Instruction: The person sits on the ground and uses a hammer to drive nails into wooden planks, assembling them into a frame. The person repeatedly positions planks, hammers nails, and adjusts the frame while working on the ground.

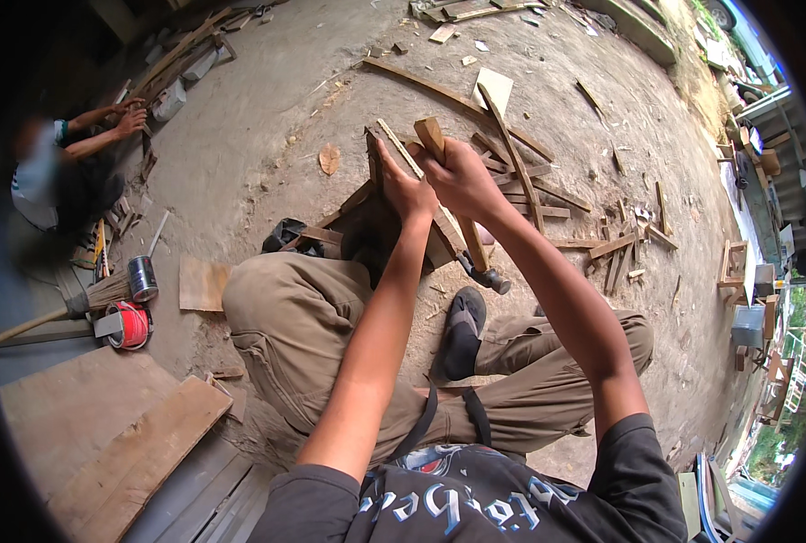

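Observation:
My right hand (464, 178) is wrapped round the wooden handle of a hammer (431, 138). The handle's butt sticks up past my fingers, and the dark metal head hangs below my wrist, toward my foot. My left hand (405, 192) grips a long wooden piece (445, 237) with a pale strip along its edge, right beside the hammer hand. This piece slants from beyond my fingers down toward my knees. Under it is a darker wooden structure (348, 210), partly hidden by my arm and leg. What my left fingertips press on is partly hidden.
Wood offcuts (516, 172) lie scattered ahead and right. At left are a red can (129, 326), a dark can (142, 279), a broom (95, 294) and planks (140, 452). Another person (59, 172) crouches far left. My shod foot (463, 335) rests below the hammer.

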